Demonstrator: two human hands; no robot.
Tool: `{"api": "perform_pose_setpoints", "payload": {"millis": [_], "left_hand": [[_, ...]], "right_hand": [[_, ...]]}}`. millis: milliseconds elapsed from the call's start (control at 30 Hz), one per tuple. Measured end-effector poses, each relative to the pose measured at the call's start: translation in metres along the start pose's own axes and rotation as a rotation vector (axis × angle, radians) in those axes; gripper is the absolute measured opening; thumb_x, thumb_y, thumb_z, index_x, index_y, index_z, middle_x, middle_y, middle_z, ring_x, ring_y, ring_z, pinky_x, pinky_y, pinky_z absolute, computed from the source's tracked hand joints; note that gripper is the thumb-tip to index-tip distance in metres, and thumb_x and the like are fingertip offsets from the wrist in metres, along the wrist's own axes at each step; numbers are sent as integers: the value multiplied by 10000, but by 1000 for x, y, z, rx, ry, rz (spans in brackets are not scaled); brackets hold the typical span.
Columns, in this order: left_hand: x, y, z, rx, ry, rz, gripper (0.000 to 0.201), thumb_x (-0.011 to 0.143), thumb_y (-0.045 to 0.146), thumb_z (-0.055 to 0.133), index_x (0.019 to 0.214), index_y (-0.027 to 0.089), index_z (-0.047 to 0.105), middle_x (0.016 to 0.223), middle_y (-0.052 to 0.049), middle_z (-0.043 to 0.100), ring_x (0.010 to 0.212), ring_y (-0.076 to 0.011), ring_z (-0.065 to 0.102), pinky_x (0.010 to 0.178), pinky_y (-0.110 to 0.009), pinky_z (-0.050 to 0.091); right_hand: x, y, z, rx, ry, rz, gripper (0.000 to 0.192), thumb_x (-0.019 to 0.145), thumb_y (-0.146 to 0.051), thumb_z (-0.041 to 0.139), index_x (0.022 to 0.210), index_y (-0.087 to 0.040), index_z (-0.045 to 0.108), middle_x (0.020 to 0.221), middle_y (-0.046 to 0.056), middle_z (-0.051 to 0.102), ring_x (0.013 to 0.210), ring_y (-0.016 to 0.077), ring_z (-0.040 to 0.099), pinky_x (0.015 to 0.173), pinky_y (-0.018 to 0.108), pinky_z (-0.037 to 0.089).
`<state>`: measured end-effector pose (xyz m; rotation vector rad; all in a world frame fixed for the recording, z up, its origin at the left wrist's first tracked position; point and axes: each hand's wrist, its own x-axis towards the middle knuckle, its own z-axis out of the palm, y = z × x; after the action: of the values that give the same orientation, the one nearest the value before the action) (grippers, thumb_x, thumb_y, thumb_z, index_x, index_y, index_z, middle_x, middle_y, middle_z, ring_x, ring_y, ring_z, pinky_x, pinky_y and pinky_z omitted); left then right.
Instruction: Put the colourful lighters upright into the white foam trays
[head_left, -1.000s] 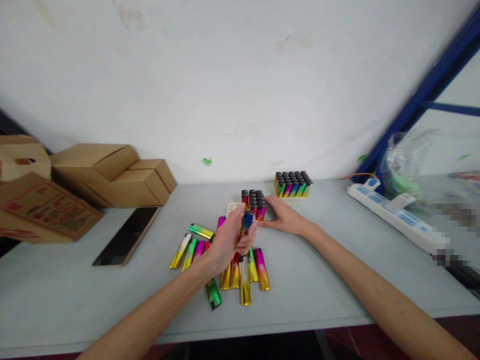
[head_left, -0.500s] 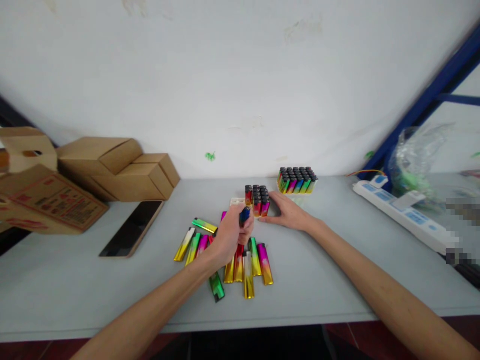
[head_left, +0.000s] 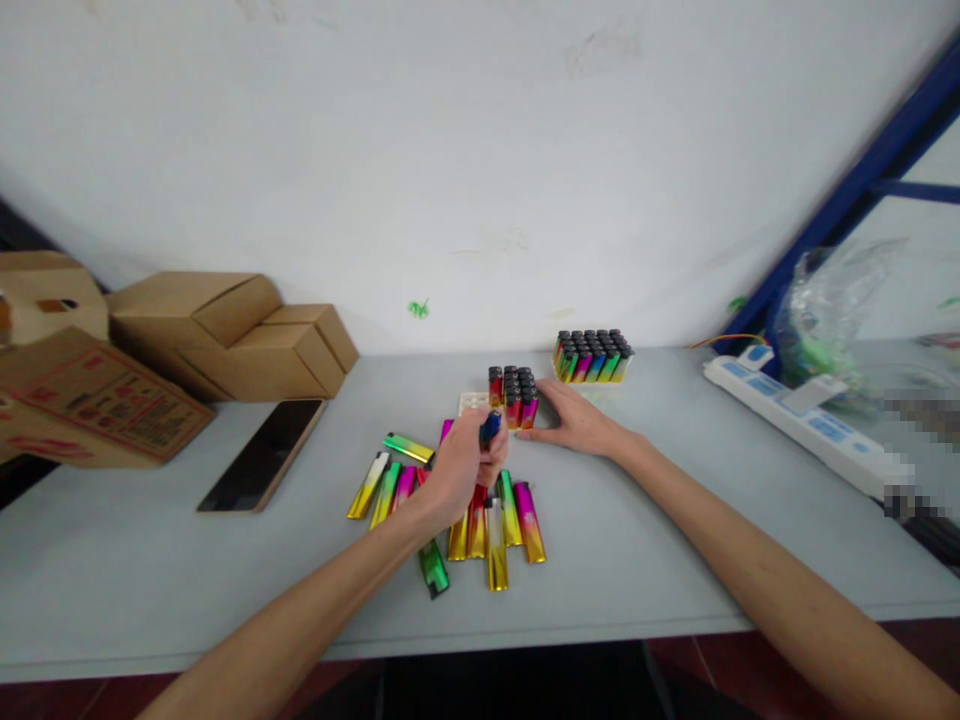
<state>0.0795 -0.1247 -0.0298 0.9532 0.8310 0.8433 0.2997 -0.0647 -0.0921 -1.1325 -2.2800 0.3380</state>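
pinching a slim glossy blue lighter (head_left: pixel 490 428) in left hand (head_left: pixel 459 472), right hand (head_left: pixel 574 420) spread flat beside white plastic tray (head_left: pixel 474 403)

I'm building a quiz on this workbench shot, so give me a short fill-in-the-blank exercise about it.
1. The left hand grips a blue ____.
2. The right hand rests flat on the table beside the partly filled ____ of upright lighters.
3. The phone lies to the ____ of the loose lighters.

Missing words: lighter; tray; left
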Motion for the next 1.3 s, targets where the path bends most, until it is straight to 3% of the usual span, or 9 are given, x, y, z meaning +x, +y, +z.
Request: {"api": "perform_pose_setpoints", "payload": {"millis": [300,400,500,667,800,967,1300], "left_hand": [[4,3,-9,-9,-8,111,474,926,630,502,745,192,486,517,90,289,422,-59,191,428,-179,175],[11,10,-17,-26,-4,205,435,899,633,597,879,211,495,583,73,448,426,-68,311,430,-182,265],[21,12,-30,-13,4,307,420,840,545,740,977,234,493,778,57,575,490,-79,464,448,-207,388],[30,12,-48,253,45,402,375,855,472,760,1079,196,642,894,4,643,786,-152,653,748,-318,599],[31,15,-54,455,121,518,318,803,408,813,1012,177,753,1066,-82,740,1031,-249,675,942,-380,577],[36,11,-62,547,208,563,320,750,351,859,996,184,741,958,-73,770,930,-236,722,911,-380,598],[42,5,-55,617,183,621,308,746,340,866,981,173,757,972,-75,744,919,-222,712,898,-364,616]], "right_hand": [[0,3,1,16,-1,-18,664,853,-571,754,1325,-157,539,1253,178,650,1145,344,640,973,517,540],[0,2,0,21,6,-12,661,850,-574,755,1325,-164,548,1245,174,653,1128,345,645,965,518,543],[0,0,0,16,11,0,655,845,-578,757,1310,-160,564,1221,172,660,1117,348,650,954,516,548],[0,-1,1,6,21,9,668,839,-585,761,1305,-144,575,1197,175,670,1114,349,653,950,511,550],[0,0,1,5,27,-5,666,840,-592,755,1308,-151,585,1199,176,675,1118,356,654,955,523,548],[0,3,2,6,27,-18,671,841,-595,753,1318,-156,582,1211,175,673,1119,356,656,953,518,551],[0,2,2,2,23,-24,648,855,-581,745,1302,-143,576,1206,180,671,1112,351,658,949,514,550]]}}
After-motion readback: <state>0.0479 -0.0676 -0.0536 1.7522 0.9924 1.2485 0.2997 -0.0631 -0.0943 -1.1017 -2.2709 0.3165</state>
